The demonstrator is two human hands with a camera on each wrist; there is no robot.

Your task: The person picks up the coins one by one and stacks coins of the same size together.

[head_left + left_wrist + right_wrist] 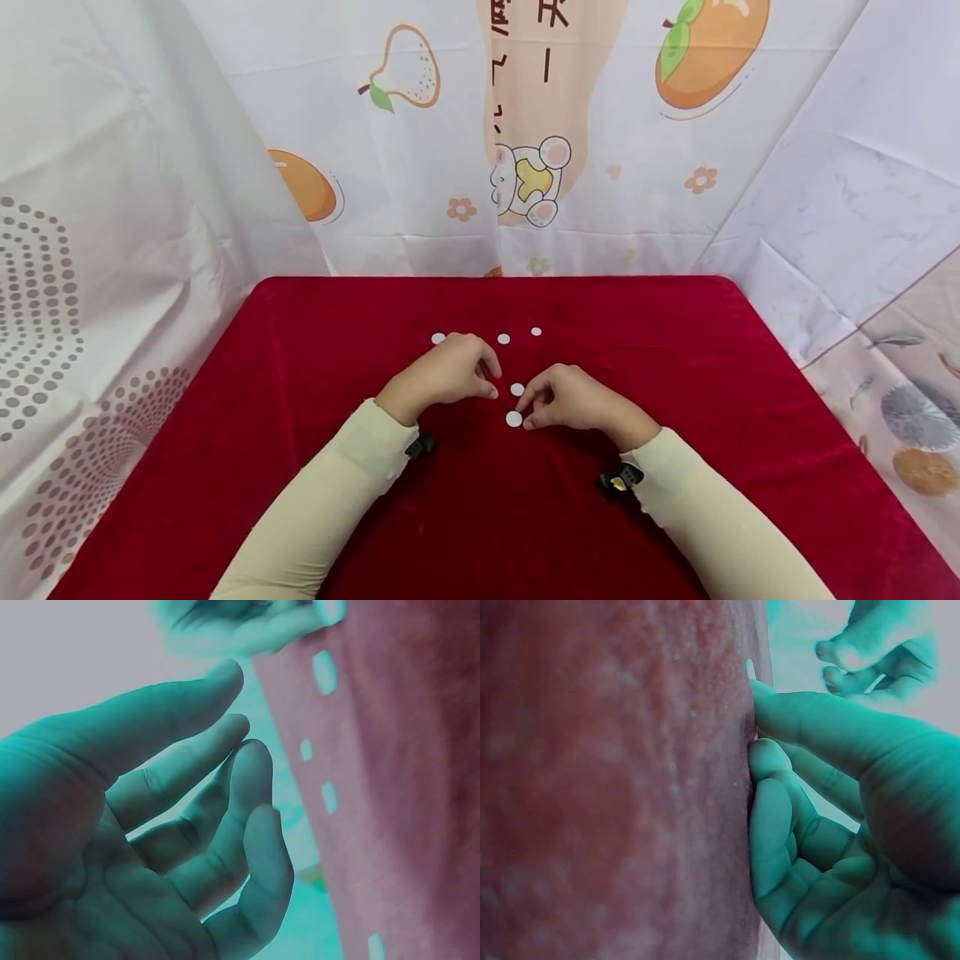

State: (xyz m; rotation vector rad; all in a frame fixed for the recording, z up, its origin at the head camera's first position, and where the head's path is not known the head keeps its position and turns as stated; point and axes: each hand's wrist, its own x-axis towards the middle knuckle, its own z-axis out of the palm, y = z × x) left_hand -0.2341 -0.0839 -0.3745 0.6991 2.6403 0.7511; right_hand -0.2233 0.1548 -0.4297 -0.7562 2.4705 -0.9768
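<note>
On red cloth lie several small round white discs. The right hand (573,398) is low over the cloth, thumb and index finger curled at the right edge of the nearest white disc (513,419). In the right wrist view a thin white edge (750,669) shows beside the thumb tip, and the other fingers (769,825) rest against the cloth. Just behind lies a second disc (517,389). The left hand (453,371) hovers to the left, fingers loosely bent and thumb apart; its palm (150,885) holds nothing in the left wrist view.
Farther back lie a disc (503,339), a smaller disc (536,332) and another disc (438,338) partly behind the left hand. The red cloth (480,517) covers the table. Printed curtains (420,183) hang behind and at both sides.
</note>
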